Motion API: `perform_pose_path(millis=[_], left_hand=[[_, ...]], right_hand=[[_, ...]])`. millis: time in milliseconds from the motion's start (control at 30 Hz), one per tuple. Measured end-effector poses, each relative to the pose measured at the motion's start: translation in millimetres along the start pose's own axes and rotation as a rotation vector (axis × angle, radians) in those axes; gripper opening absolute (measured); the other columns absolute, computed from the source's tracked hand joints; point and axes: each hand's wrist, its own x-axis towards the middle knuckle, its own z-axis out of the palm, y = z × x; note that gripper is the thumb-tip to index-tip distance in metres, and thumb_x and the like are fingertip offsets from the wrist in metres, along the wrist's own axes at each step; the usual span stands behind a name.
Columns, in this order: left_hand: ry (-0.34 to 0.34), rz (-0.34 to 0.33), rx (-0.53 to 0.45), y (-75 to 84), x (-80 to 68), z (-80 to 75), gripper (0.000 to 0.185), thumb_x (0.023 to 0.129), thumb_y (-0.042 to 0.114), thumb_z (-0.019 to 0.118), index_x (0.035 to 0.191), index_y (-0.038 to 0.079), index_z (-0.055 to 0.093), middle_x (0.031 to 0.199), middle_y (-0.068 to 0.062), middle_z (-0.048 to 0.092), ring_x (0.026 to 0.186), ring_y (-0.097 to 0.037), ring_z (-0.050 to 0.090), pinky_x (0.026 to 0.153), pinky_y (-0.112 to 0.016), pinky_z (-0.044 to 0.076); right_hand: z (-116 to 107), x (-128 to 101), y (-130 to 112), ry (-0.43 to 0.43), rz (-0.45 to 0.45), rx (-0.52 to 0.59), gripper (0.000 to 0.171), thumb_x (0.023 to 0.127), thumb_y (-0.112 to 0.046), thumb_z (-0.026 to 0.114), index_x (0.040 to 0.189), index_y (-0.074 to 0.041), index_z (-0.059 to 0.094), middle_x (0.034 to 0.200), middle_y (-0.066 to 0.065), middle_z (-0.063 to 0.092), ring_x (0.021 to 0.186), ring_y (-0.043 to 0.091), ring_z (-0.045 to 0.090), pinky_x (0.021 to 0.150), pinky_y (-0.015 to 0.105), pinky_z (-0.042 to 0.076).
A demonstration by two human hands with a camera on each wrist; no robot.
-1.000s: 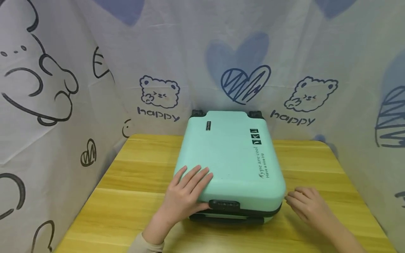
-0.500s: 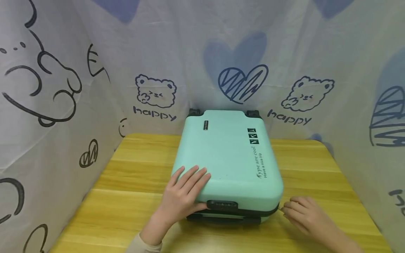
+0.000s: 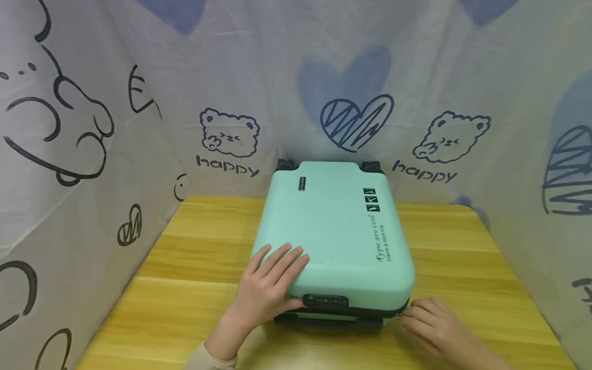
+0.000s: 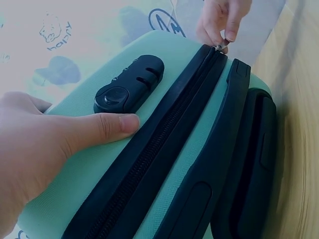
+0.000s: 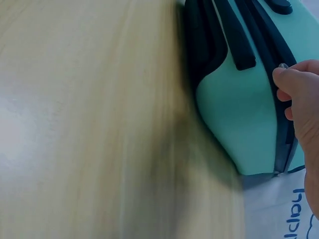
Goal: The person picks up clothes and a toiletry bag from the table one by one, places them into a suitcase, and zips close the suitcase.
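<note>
A mint-green suitcase (image 3: 333,221) lies flat on the wooden table, its wheels toward the back. My left hand (image 3: 265,288) rests on the lid's front left corner with fingers spread. Its thumb lies beside the black combination lock (image 4: 129,84) in the left wrist view. At the front right corner my right hand (image 3: 432,326) pinches a small metal zipper pull (image 5: 283,65) between thumb and fingers. The black zipper (image 4: 154,144) runs along the case's front side and appears closed there, above the black carry handle (image 4: 214,149).
The wooden table (image 3: 194,257) extends on both sides of the case. Behind and beside it hang white cloth curtains (image 3: 296,139) with printed hearts and bears. The suitcase's black wheels (image 3: 285,164) are close to the back curtain.
My right hand has moved left and slightly toward me, along the zipper around the suitcase's front right corner. My left hand stays in place on the lid.
</note>
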Motion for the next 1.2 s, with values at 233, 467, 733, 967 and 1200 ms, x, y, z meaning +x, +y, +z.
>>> perform_pose_path(millis=[233, 467, 733, 967, 1200], left_hand=[[-0.017, -0.01, -0.037, 0.6, 0.7, 0.6, 0.114, 0.043, 0.069, 0.085, 0.137, 0.012, 0.056, 0.137, -0.005, 0.06, 0.126, -0.026, 0.057, 0.104, -0.051, 0.043], [-0.023, -0.018, -0.054, 0.8, 0.2, 1.2, 0.113, 0.043, 0.067, 0.087, 0.138, 0.013, 0.056, 0.137, -0.005, 0.06, 0.127, -0.026, 0.056, 0.105, -0.052, 0.042], [-0.03, -0.028, -0.051, 0.9, -2.1, 1.1, 0.115, 0.042, 0.066, 0.088, 0.138, 0.012, 0.055, 0.137, -0.005, 0.06, 0.127, -0.026, 0.056, 0.105, -0.051, 0.041], [-0.043, -0.034, -0.056, 0.5, -2.1, 1.0, 0.116, 0.042, 0.066, 0.088, 0.139, 0.012, 0.054, 0.138, -0.005, 0.059, 0.128, -0.026, 0.055, 0.107, -0.051, 0.04], [-0.029, -0.021, -0.048, 1.1, -1.9, 1.0, 0.115, 0.042, 0.067, 0.088, 0.138, 0.012, 0.056, 0.136, -0.005, 0.06, 0.127, -0.026, 0.056, 0.105, -0.051, 0.041]], right_hand=[[5.9, -13.1, -1.0, -0.023, 0.215, 0.241, 0.011, 0.091, -0.009, 0.066, 0.099, -0.016, 0.071, 0.092, -0.005, 0.069, 0.083, 0.004, 0.06, 0.076, 0.016, 0.047], [2.7, -24.4, 8.6, -0.326, 0.9, 1.455, 0.037, 0.107, -0.012, 0.032, 0.117, -0.004, 0.066, 0.111, 0.001, 0.073, 0.1, 0.01, 0.068, 0.086, 0.028, 0.057], [17.8, -33.2, 16.1, -0.412, 1.069, 2.417, 0.064, 0.107, -0.027, -0.002, 0.136, -0.007, 0.051, 0.142, 0.01, 0.054, 0.131, 0.02, 0.052, 0.111, 0.035, 0.041], [37.5, -35.3, 5.3, -0.391, 0.899, 2.551, 0.061, 0.107, -0.027, 0.001, 0.13, -0.011, 0.054, 0.132, 0.0, 0.059, 0.123, 0.012, 0.054, 0.1, 0.025, 0.046], [47.2, -34.6, -5.6, -0.31, 0.779, 2.62, 0.049, 0.108, -0.025, 0.01, 0.123, -0.014, 0.055, 0.123, -0.002, 0.061, 0.113, 0.009, 0.055, 0.095, 0.022, 0.046]])
